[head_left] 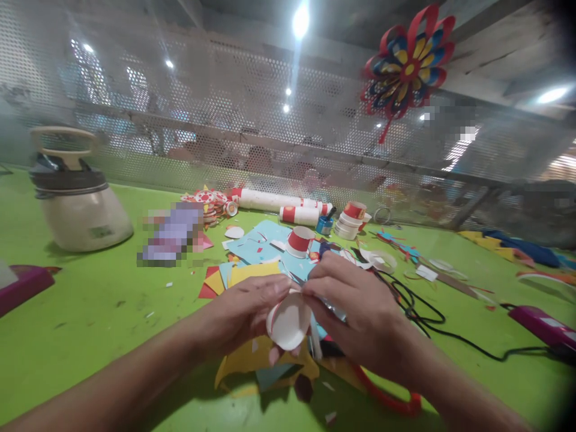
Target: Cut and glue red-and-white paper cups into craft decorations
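Observation:
A small white paper cup (289, 321) with a thin red edge on its left is held up in front of me. My left hand (256, 303) wraps round it from the left, thumb at the top and fingertips showing below. At the cup's upper right edge, the fingers of my right hand (355, 306) are pinched together; whether a small piece is between them is hidden. Under the hands lie yellow paper scraps (245, 363) and red scissor handles (391, 396). Just beyond, a red and white paper cup (300, 241) stands on light blue paper (258, 240).
Behind are stacked cups (350, 221), cup tubes (279, 201) and a blue glue bottle (324, 224). A black cord (432, 324) runs right to a purple device (542, 324). A beige kettle-like jug (83, 204) stands left on the green table (112, 336). A paper flower (409, 69) hangs above.

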Available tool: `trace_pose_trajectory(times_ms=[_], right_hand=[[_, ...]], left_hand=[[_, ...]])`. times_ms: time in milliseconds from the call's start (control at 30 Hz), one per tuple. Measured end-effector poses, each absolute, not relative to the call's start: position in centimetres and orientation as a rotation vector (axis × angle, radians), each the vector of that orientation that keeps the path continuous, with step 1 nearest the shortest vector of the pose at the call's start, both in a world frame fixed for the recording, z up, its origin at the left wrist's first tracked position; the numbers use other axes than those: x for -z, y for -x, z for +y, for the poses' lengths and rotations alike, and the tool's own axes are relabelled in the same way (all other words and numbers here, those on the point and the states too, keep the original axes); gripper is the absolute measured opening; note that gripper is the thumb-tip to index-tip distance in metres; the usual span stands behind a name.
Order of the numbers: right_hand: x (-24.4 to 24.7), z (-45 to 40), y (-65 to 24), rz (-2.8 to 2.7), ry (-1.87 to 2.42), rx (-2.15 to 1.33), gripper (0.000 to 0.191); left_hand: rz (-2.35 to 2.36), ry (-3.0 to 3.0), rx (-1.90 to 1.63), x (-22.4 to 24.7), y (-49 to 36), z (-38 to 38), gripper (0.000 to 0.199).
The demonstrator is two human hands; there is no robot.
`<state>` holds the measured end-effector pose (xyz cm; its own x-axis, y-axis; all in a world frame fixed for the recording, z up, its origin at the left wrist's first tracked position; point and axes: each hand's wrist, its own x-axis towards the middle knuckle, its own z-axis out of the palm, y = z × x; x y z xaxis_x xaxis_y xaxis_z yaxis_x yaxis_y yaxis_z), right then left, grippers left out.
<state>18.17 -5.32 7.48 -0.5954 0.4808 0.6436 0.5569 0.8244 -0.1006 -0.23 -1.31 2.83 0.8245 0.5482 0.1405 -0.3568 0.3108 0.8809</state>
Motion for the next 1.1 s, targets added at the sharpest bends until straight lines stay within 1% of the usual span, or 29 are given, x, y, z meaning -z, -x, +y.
trace_pose_trajectory(times_ms=[100, 233, 400, 533, 633, 733, 800, 900, 1000, 1100], right_hand=[[-7.1, -5.4, -17.7, -2.31, 0.701, 0.292, 0.025], [-6.5, -5.6, -17.3, -2.169, 0.731, 0.155, 0.017], [-6.3, -6.1, -17.4, -2.004, 0.841, 0.06, 0.015], [-6.4, -6.6, -17.6, -1.982, 0.845, -0.04, 0.013], [-6.4, -6.9, -17.8, -1.974, 0.817, -0.134, 0.018], [-6.6, -6.8, -18.0, -1.961, 0.769, -0.173, 0.03], [-6.8, -6.8, -18.0, -1.947, 0.767, -0.143, 0.031], [-6.7, -6.8, -18.1, -1.977, 0.789, -0.038, 0.011], [-6.1, -6.7, -18.1, -2.078, 0.781, 0.124, 0.027], [-5.4, -6.4, -18.3, -2.129, 0.753, 0.31, 0.024]], left_hand=[[0.221, -1.095, -0.629, -2.7, 0.1, -1.4, 0.028], [0.208, -1.103, -0.663, -2.7, 0.2, -1.4, 0.027], [0.187, -1.138, -0.773, -3.2, 0.6, -1.3, 0.024], [0.175, -1.173, -0.79, -3.3, 0.7, -1.2, 0.029], [0.216, -1.181, -0.798, -3.1, 0.7, -1.2, 0.031], [0.264, -1.217, -0.792, -2.9, 0.8, -1.1, 0.031], [0.29, -1.253, -0.781, -2.9, 0.8, -1.1, 0.033], [0.312, -1.3, -0.749, -3.0, 0.8, -1.1, 0.036], [0.32, -1.335, -0.729, -3.1, 0.7, -1.2, 0.035], [0.316, -1.347, -0.71, -3.1, 0.5, -1.3, 0.033]])
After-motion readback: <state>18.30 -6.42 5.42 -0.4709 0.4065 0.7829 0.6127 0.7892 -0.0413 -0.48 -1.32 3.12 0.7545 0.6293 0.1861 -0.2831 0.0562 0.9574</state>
